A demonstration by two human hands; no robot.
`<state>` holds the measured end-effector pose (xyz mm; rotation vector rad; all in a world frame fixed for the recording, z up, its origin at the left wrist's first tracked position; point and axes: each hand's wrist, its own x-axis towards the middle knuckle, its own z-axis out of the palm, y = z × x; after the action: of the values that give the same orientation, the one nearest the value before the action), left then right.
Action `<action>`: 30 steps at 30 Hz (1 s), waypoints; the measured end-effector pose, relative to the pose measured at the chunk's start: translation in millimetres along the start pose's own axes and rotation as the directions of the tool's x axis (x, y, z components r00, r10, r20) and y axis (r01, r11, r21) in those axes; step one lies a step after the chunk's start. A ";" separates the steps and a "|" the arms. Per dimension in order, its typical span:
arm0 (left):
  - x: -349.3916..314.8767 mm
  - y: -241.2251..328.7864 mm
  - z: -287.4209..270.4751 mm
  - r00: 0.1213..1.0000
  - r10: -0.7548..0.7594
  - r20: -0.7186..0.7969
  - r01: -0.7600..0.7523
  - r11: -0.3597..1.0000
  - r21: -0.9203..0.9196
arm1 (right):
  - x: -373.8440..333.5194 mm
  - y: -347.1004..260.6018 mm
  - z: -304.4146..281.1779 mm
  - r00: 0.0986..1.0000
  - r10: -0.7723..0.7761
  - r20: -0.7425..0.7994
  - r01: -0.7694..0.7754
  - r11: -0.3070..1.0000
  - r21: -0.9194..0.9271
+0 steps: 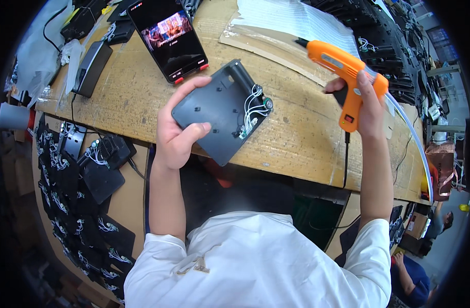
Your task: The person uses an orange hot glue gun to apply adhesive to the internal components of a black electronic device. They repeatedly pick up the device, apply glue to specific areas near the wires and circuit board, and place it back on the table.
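My left hand point(179, 131) grips a black plastic housing panel point(212, 110) by its left edge, thumb on the face and fingers behind. White wires point(251, 110) and small green circuit boards run along the panel's right side. The panel is tilted above the near edge of the table. In my right hand point(369, 102) is an orange hot glue gun point(342, 66), with fingers wrapped round its handle and trigger. Its dark nozzle point(301, 42) points to the upper left, apart from the panel. A long whitish glue stick point(412, 131) curves out of its rear.
A phone point(168, 38) showing a picture leans on a red stand at the far side of the cardboard-covered table point(291, 138). White foam sheeting point(296, 23) lies beyond. Many wired black panels fill the left side point(81, 215) and the far right. Other people appear at lower right.
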<state>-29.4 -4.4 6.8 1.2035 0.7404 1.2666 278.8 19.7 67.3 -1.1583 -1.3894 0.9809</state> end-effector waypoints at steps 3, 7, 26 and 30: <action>-0.8 2.9 -2.4 1.000 -0.023 -0.006 0.023 1.000 -0.007 | 19.7 38.5 -14.9 0.961 0.176 0.212 -0.223 0.949 0.223; -2.1 4.3 -4.5 0.999 -0.016 -0.048 0.018 0.999 0.045 | 30.9 59.1 -11.5 0.967 0.184 0.177 -0.244 0.870 0.428; -21.8 10.6 8.5 0.964 0.004 -0.267 0.079 0.952 0.297 | 38.7 86.9 -12.1 0.885 0.305 0.352 -0.394 0.893 0.215; -79.5 100.8 -34.2 0.877 0.222 -0.426 -0.059 0.930 0.363 | 35.2 78.4 -4.2 0.899 0.258 0.354 -0.356 0.901 0.248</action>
<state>-108.7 -83.9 77.7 1.2595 1.2832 1.6247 293.6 69.8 -1.1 -1.0344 -1.2509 1.6109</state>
